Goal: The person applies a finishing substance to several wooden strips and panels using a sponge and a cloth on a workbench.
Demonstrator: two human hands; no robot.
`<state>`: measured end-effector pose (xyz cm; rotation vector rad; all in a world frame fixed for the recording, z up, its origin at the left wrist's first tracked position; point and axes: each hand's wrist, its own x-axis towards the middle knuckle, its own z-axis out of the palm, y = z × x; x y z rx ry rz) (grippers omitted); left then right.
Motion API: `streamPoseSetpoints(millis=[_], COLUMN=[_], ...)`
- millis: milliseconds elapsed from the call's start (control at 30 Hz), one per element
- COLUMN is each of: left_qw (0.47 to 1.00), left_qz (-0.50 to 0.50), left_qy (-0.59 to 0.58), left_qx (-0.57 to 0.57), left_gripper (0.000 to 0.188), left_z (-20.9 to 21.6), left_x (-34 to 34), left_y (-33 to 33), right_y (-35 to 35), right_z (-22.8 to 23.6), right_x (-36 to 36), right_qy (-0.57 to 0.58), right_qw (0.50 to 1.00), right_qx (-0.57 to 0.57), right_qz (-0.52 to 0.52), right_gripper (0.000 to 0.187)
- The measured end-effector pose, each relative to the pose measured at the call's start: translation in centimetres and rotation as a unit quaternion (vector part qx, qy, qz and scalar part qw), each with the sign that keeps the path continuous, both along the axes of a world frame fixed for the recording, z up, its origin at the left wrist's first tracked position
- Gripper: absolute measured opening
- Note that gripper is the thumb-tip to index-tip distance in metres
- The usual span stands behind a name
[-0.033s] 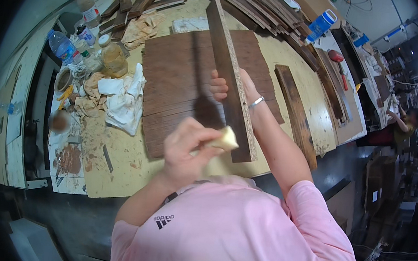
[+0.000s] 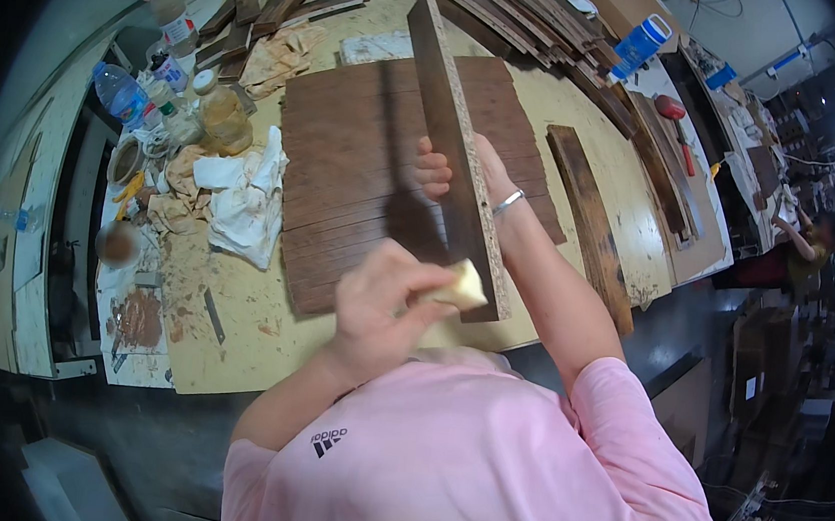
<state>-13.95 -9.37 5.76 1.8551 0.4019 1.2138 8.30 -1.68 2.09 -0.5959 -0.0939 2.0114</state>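
Observation:
My right hand (image 2: pixel 464 170) grips a long dark brown board (image 2: pixel 453 153) by its middle, fingers wrapped round the left side and the thumb side behind. The board is tilted up on its edge, showing a speckled, raw-looking narrow edge. Between the fingers and thumb of my left hand (image 2: pixel 383 302) is a pale yellow sponge (image 2: pixel 465 286), close to the board's near end; whether it touches the board I cannot tell. Beneath lies a wide brown wood panel (image 2: pixel 342 153) with grooves along it, crossed by the board's shadow.
Bottles and jars (image 2: pixel 223 113), stained rags (image 2: pixel 248 194) and a brown-smeared patch (image 2: pixel 137 319) crowd the table's left side. Dark wood strips (image 2: pixel 502 12) are stacked at the back. A loose plank (image 2: pixel 592 227), a blue bottle (image 2: pixel 642 47) and a red-handled tool (image 2: pixel 685 146) lie right. Another person (image 2: pixel 806 248) stands far right.
My left hand has shifted slightly to the right with the sponge, nearer the board's near end. The board stays in my right hand, almost unmoved.

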Motion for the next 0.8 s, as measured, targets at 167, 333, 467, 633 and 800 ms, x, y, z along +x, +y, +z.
streamPoseSetpoints(millis=[167, 333, 467, 633, 800], left_qw=[0.996, 0.988, 0.989, 0.994, 0.968], left_qz=[-0.032, 0.102, 0.067, 0.093, 0.239], left_qy=[0.017, 0.017, 0.024, 0.048, 0.023], left_qx=[0.079, 0.113, 0.131, 0.023, 0.074], left_gripper=[0.029, 0.026, 0.028, 0.022, 0.019], left_z=[-0.1, -1.3, -0.9, -2.3, -2.7], left_x=[2.6, 4.9, 4.3, 4.6, 3.1], left_y=[-2.3, 1.3, -0.3, 1.6, 7.9], right_y=[-0.5, -2.0, -3.1, -4.7, -7.4], right_z=[-1.3, -1.6, -2.7, -2.2, -1.5], right_x=[0.2, -1.3, -1.4, -3.5, -3.3], right_qy=[0.043, -0.005, 0.000, -0.213, -0.135], right_qw=[0.999, 0.999, 0.997, 0.974, 0.972], right_qx=[0.010, -0.025, -0.050, -0.077, -0.002], right_qz=[0.025, 0.019, 0.063, 0.018, 0.193], right_gripper=[0.039, 0.041, 0.043, 0.042, 0.043])
